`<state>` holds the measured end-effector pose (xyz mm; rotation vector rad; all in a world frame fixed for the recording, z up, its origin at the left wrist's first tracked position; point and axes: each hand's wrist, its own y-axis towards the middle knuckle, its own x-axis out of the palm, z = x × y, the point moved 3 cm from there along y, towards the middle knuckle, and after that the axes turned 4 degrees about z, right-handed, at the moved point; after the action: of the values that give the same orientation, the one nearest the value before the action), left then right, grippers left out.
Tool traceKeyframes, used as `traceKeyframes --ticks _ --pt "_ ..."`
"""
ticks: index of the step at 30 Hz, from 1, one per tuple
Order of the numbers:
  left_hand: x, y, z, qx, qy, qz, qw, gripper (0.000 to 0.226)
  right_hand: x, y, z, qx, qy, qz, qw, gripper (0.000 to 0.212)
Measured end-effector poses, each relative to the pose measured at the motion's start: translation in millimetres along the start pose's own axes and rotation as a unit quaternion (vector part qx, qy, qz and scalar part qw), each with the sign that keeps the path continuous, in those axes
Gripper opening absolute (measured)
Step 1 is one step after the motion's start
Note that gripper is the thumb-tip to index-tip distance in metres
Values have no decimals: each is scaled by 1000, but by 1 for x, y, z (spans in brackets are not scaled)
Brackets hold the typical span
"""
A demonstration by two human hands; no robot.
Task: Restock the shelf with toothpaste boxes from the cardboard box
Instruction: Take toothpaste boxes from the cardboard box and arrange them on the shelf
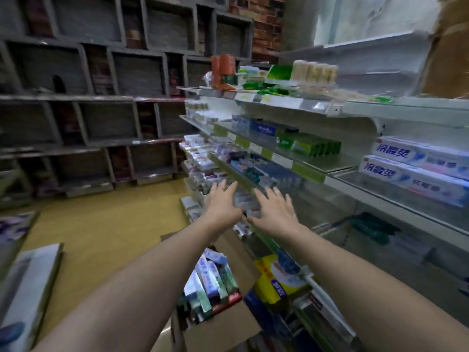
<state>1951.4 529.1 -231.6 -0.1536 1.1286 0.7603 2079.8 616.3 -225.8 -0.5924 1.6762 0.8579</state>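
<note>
Toothpaste boxes [210, 283] are seen packed on end inside the open cardboard box [219, 332]. Above and beyond that box, the left hand [223, 203] and right hand [275, 212] are held side by side, fingers spread. The shelf [368, 196] is seen to the box's right.

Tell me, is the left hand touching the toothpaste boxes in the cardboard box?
Apart. Head view: the left hand, fingers spread, is out by the shelf; the toothpaste boxes lie in the cardboard box below, with bare flap between.

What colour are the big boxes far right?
The boxes are white with blue lettering; head view.
</note>
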Motion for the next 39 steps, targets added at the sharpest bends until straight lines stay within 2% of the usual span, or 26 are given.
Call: traceKeyframes --ticks 9,18,27,31,35,39 --pt "14 -6 -128 -87 43 -25 995 84 97 41 -71 -26 32 -63 997 87" --pt "72 -9 -213 -183 23 -73 980 81 187 72 -90 -18 97 -171 980 88" --pt "144 21 -273 -269 6 -116 956 81 290 143 -81 -27 128 -244 961 82" --pt "177 36 -286 -290 6 -138 947 72 339 161 -68 -39 120 -303 945 77" --pt "209 52 -296 -322 1 -148 935 78 383 169 -59 -41 117 -343 931 78" --pt "239 56 -302 -364 -19 -162 917 79 418 172 -57 -26 134 -373 918 69"
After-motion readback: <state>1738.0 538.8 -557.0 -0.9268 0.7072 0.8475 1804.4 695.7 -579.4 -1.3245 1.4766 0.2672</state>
